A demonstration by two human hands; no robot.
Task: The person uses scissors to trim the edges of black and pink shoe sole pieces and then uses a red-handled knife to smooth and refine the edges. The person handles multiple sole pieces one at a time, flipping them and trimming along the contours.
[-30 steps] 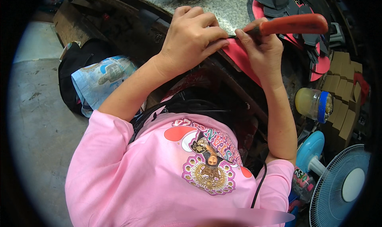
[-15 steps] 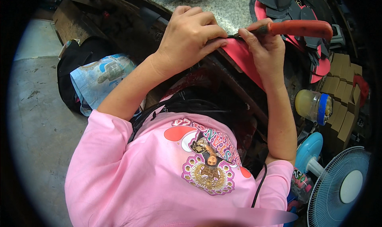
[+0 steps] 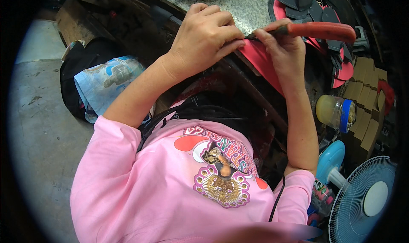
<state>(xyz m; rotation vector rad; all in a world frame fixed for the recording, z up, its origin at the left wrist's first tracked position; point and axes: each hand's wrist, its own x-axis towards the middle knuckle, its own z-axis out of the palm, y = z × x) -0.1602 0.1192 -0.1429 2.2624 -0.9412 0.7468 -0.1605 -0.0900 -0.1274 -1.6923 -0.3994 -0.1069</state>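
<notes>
My left hand point(image 3: 208, 34) is closed at the table edge, thumb and forefinger pinching the end of a pink sheet piece point(image 3: 266, 68) with a dark edge. My right hand point(image 3: 286, 47) grips a hand tool with a thick red handle point(image 3: 321, 31) and a dark metal end. The handle points to the right, and the metal end passes between my thumb and forefinger towards the pink piece. Only a narrow dark bit shows between my two hands. Fingers hide most of the tool's working end, so its kind cannot be told. The pink piece hangs down beside my right wrist.
Black and pink cut pieces point(image 3: 298, 4) lie piled on the speckled tabletop point(image 3: 251, 8). To the right are a jar with a blue band point(image 3: 336, 113), stacked brown blocks point(image 3: 364, 98) and a fan point(image 3: 366, 200). A blue printed cloth point(image 3: 108, 83) lies left.
Both hands stay in nearly the same place. The right thumb and the tool have shifted very slightly left, towards my left hand.
</notes>
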